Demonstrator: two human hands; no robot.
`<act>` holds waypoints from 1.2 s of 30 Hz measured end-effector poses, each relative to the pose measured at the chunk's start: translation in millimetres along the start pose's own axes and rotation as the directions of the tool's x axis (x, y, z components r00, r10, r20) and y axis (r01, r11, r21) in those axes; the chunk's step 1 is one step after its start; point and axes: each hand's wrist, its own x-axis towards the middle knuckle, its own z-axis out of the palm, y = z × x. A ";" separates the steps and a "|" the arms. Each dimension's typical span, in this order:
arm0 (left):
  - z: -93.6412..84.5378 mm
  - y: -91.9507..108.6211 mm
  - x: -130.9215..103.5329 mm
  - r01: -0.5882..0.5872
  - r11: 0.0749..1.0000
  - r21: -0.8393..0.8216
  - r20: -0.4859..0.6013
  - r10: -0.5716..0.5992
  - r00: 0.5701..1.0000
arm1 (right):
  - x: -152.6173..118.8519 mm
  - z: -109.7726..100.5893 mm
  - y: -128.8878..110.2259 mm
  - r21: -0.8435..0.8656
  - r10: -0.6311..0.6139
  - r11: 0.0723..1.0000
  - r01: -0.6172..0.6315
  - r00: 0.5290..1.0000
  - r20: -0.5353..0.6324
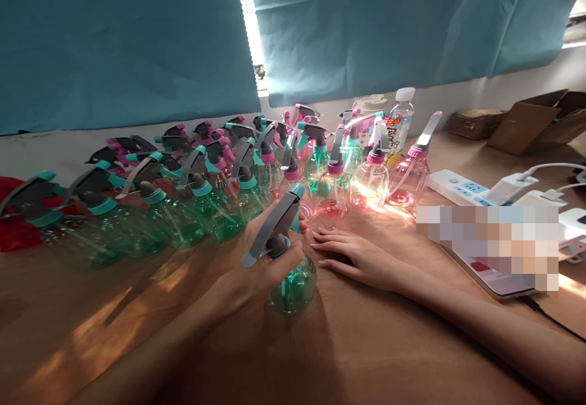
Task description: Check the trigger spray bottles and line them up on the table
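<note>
My left hand (263,265) is wrapped round the neck of a green spray bottle (293,289) with a grey and teal trigger head. The bottle stands almost upright at the middle of the table, apart from the rows behind it. To its right, my right hand (354,255) lies flat on the table, fingers stretched toward the bottle and holding nothing. Behind both hands stand rows of spray bottles: green ones (176,222) at the left and pink ones (334,194) at the middle and right.
A white power strip (462,185) with plugged chargers (508,186) lies at the right, near a phone (489,274) and its cable. Farther back are a clear water bottle (403,115) and an open cardboard box (535,124). Blue curtains (128,39) hang behind the table (220,356).
</note>
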 end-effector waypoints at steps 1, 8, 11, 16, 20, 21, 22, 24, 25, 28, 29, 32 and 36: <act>0.1 -0.9 -0.2 0.012 1.000 -0.013 0.007 -0.011 1.000 | 0.0 0.0 0.1 0.001 0.001 1.000 -0.001 1.000 -0.001; 2.1 0.0 -3.2 0.040 0.997 -0.065 0.025 -0.039 0.999 | 0.3 -0.6 -0.5 0.012 0.013 1.000 -0.013 1.000 0.004; 2.8 1.9 -2.9 0.034 0.998 -0.061 0.026 -0.032 0.999 | 0.4 -0.8 -0.7 0.031 0.008 1.000 -0.007 1.000 -0.007; 3.7 -1.3 -2.5 0.007 0.996 -0.089 0.023 -0.005 1.000 | 0.2 -1.4 -1.3 0.033 0.008 0.999 -0.007 1.000 -0.007; 4.4 -3.3 -2.6 -0.004 0.996 -0.093 0.002 0.004 1.000 | 0.3 -1.6 -1.7 0.037 0.013 0.999 -0.013 1.000 -0.006; 4.6 -3.4 -2.7 -0.002 0.996 -0.087 -0.001 0.002 1.000 | 0.3 -1.5 -1.6 0.033 0.014 0.999 -0.014 1.000 -0.002; 4.8 -3.3 -3.0 0.001 0.997 -0.083 -0.001 -0.001 1.000 | 0.3 -1.4 -1.5 0.029 0.015 0.999 -0.015 1.000 0.002; 5.0 -3.3 -3.7 0.003 0.997 -0.078 -0.004 -0.003 1.000 | 0.2 -1.2 -1.1 0.027 0.017 1.000 -0.017 1.000 0.004; 5.1 -3.5 -4.2 0.002 0.997 -0.078 -0.005 -0.003 1.000 | 0.1 -1.0 -0.9 0.028 0.018 0.999 -0.018 1.000 0.004; 5.2 -4.4 -5.3 0.004 0.997 -0.082 -0.010 -0.005 1.000 | -0.3 -0.8 -0.5 0.020 0.021 1.000 -0.021 1.000 0.008; 5.3 -4.7 -5.4 0.005 0.996 -0.086 -0.010 -0.006 1.000 | -0.4 -0.7 -0.5 0.015 0.022 1.000 -0.022 1.000 0.011; 5.2 -4.6 -4.8 0.005 0.995 -0.098 -0.004 -0.005 1.000 | -0.4 -0.7 -0.8 0.013 0.023 1.000 -0.023 1.000 0.008; 4.6 -1.9 -2.4 0.002 0.991 -0.133 0.021 0.000 1.000 | -0.5 -0.4 -0.7 0.023 0.022 0.999 -0.022 1.000 -0.003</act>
